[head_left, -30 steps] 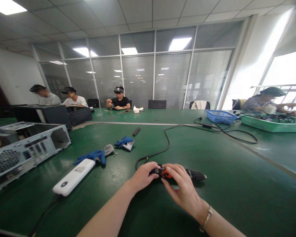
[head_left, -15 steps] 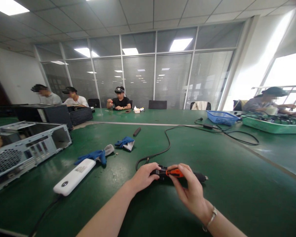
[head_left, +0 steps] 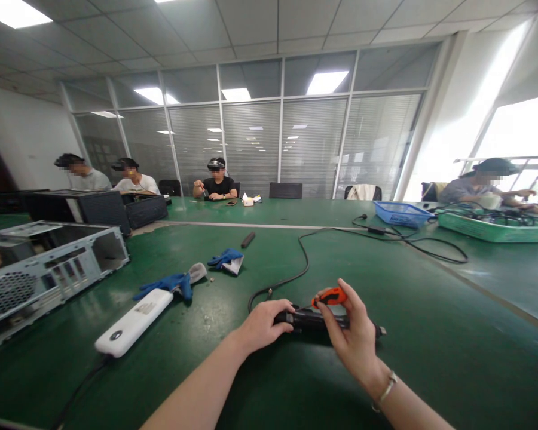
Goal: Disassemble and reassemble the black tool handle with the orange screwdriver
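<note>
Hands occupy the near centre of the green table (head_left: 430,310). Left hand (head_left: 262,325) lies at about 6 o'clock in the view, fingers curled closed around the rear end of a black power tool (head_left: 311,319) that rests flat on the table surface. Right hand (head_left: 354,337) sits just to the 3 o'clock side of the left, palm turned toward the tool; its thumb and forefinger are pinched shut on a small orange part (head_left: 330,296), held just above the tool body. Remaining right fingers are loosely bent beside the tool. A bracelet (head_left: 384,391) circles the right wrist. The tool's tip points toward 3 o'clock. A black cable (head_left: 302,263) runs from the tool's rear, looping away toward 1 o'clock across the table.

At 9 o'clock from the hands, well apart, lies a white oblong device (head_left: 134,321). Beyond it, a blue glove (head_left: 170,282), and a second blue glove (head_left: 226,260) near 11 o'clock. An open computer case (head_left: 49,269) stands at the far 9 o'clock edge.

Farther off at 2 o'clock, a blue basket (head_left: 401,213) and a green tray (head_left: 493,228) holding cables. Seated persons (head_left: 216,185) occupy the far side of the table, with a glass partition (head_left: 314,143) behind them.
</note>
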A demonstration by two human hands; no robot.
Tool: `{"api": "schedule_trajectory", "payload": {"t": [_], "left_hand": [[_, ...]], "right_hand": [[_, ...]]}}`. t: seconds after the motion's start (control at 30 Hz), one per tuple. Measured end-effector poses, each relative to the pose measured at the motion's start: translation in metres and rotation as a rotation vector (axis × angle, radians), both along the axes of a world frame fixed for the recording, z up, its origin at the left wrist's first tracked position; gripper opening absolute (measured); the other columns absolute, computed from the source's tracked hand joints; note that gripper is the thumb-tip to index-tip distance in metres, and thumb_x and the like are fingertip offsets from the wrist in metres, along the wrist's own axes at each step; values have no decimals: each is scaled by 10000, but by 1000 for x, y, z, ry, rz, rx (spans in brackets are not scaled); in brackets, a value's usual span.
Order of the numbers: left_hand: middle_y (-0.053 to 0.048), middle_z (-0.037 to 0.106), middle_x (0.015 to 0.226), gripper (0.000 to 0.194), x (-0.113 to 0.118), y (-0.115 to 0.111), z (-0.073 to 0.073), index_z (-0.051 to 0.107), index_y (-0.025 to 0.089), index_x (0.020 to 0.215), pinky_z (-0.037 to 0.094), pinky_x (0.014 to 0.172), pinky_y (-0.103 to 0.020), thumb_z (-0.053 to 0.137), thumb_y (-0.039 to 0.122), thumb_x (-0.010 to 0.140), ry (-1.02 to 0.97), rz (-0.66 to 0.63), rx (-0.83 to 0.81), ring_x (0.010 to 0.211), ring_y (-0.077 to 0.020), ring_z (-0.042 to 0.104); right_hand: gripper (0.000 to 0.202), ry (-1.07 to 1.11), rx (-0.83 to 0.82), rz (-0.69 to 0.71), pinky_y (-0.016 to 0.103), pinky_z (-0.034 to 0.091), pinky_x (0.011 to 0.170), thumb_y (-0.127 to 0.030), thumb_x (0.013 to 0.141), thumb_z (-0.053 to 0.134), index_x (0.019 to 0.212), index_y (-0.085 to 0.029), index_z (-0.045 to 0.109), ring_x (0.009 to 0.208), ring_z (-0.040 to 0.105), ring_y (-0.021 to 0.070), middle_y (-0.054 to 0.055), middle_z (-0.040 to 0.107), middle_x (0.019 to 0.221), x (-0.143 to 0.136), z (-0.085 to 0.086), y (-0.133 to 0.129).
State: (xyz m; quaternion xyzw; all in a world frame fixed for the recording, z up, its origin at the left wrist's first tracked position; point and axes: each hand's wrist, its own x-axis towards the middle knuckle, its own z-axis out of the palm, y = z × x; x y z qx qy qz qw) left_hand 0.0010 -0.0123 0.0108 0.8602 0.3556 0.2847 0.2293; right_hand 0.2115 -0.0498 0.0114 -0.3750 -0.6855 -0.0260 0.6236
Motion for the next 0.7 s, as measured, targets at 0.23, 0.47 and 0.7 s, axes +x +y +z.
{"api": "schedule_trajectory", "payload": {"t": [0.23,0.47,0.7], "left_hand": [[-23,669,1027,330,1,-2,2,592,210,1057,450,855,-284,707,220,748,32,44,1,938,-206,631],[-20,676,1029,338,1,-1,1,605,217,1069,450,863,-284,704,211,745,3,40,-4,940,-205,635],[-33,680,1086,263,1,2,-3,641,203,982,443,912,-292,716,201,730,-64,42,-17,982,-211,635]], "right_hand": [[552,-11,-41,-22,432,525,846,-216,877,574,1384,-191,358,894,651,218,102,645,1033,1,-4,3],[512,-87,-74,-16,388,546,814,-233,902,522,1389,-206,367,908,652,210,91,651,1039,-4,-6,5],[549,-69,-142,-14,345,554,781,-292,916,504,1424,-217,310,880,667,196,74,672,982,-14,6,14]]}}
